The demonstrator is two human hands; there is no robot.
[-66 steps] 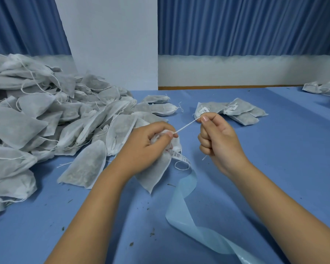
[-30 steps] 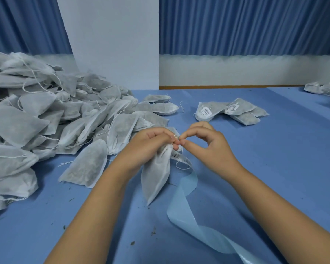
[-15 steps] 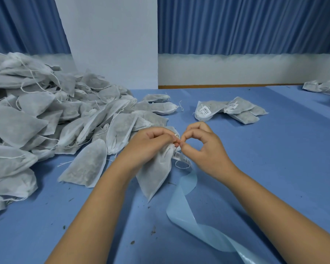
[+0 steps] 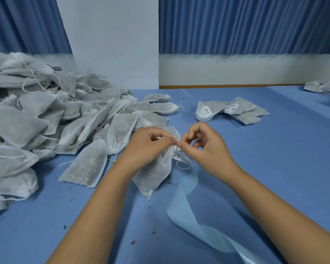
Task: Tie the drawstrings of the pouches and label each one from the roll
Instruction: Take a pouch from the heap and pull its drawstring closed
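A grey-white fabric pouch (image 4: pixel 156 174) hangs from my hands just above the blue table, point down. My left hand (image 4: pixel 147 147) grips its gathered neck. My right hand (image 4: pixel 204 147) pinches the white drawstring (image 4: pixel 178 144) right where the two hands meet, fingertips touching. A strip of white labels (image 4: pixel 181 157) lies under my right hand, at the end of a pale blue backing ribbon (image 4: pixel 187 212) that trails toward the lower right. A loop of string (image 4: pixel 182 165) rests beside the labels.
A big heap of unlabelled pouches (image 4: pixel 46 119) fills the left side of the blue table (image 4: pixel 274 159). Several labelled pouches (image 4: pixel 231 111) lie at the middle back, more pouches (image 4: pixel 324 87) at the far right. A white pillar (image 4: pixel 111 42) and blue curtains stand behind.
My right hand had the drawstring pulled out taut to the right; it has come back to my left hand and now works the string at the pouch's neck.
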